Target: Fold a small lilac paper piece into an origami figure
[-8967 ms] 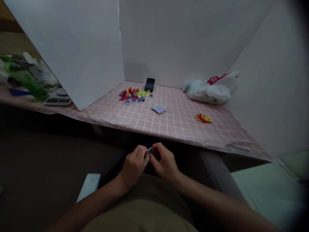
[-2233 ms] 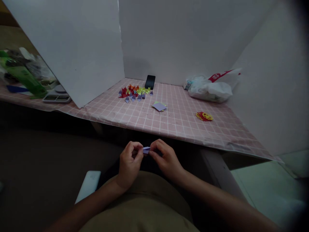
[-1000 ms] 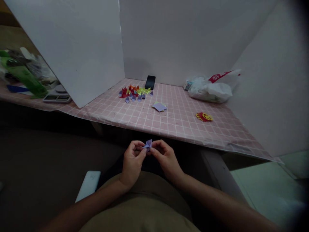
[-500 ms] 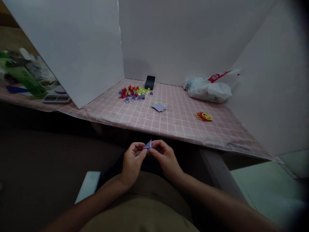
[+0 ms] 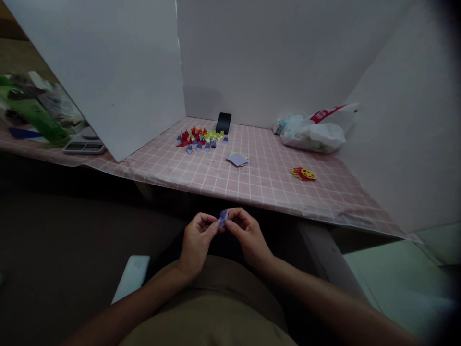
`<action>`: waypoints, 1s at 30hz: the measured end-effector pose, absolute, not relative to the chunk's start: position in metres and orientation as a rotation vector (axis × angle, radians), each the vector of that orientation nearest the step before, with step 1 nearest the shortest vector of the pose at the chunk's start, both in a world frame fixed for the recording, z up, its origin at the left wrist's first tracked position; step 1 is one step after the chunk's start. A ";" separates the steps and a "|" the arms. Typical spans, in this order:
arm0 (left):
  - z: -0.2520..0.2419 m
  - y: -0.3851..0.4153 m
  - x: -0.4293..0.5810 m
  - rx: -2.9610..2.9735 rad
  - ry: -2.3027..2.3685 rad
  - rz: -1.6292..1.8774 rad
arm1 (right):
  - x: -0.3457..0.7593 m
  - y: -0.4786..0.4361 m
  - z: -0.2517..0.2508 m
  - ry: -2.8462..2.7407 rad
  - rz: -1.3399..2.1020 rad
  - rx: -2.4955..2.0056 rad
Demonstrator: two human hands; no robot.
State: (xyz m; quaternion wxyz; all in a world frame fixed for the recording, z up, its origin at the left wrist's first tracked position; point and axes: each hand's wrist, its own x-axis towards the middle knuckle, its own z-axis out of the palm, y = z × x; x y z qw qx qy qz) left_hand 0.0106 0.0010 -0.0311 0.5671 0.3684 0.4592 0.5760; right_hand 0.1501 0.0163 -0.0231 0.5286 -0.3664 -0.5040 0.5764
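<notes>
Below the table's front edge, my left hand and my right hand meet over my lap, both pinching a small folded purple paper piece between their fingertips. On the pink checked table ahead lies a cluster of several small folded paper pieces in red, orange, yellow and purple. Nearer the middle sits a small stack of flat paper squares, purple on top.
A black phone leans at the back wall. A white plastic bag lies back right, red and yellow paper cutouts in front of it. White boards wall the table. A scale and green clutter sit left. A white device rests by my left arm.
Over the last seconds my hands rose slightly and kept working the purple paper; it went from a flat strip to a pointed triangle and is now bent between the fingertips.
</notes>
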 end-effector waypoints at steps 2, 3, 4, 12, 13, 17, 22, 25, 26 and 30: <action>-0.031 0.001 0.012 0.854 1.046 1.375 | 0.150 0.016 -0.024 -1.208 1.358 -0.898; -0.031 0.000 0.012 0.849 1.028 1.390 | 0.151 0.016 -0.025 -1.213 1.343 -0.908; -0.031 0.000 0.012 0.843 1.015 1.401 | 0.151 0.016 -0.026 -1.222 1.323 -0.921; -0.027 0.000 0.013 0.856 1.022 1.420 | 0.149 0.016 -0.032 -1.225 1.269 -0.993; -0.027 0.000 0.013 0.869 1.029 1.429 | 0.149 0.016 -0.031 -1.203 1.308 -0.974; -0.027 -0.001 0.012 0.927 1.038 1.423 | 0.147 0.013 -0.028 -1.121 1.405 -0.926; -0.028 -0.002 0.010 0.970 1.032 1.355 | 0.147 0.014 -0.030 -1.089 1.415 -0.939; -0.027 -0.002 0.008 1.003 1.056 1.319 | 0.147 0.015 -0.031 -1.096 1.414 -0.959; -0.027 -0.002 0.008 1.012 1.065 1.309 | 0.147 0.015 -0.032 -1.100 1.411 -0.969; -0.027 -0.002 0.005 1.028 1.084 1.261 | 0.147 0.016 -0.032 -1.147 1.342 -1.002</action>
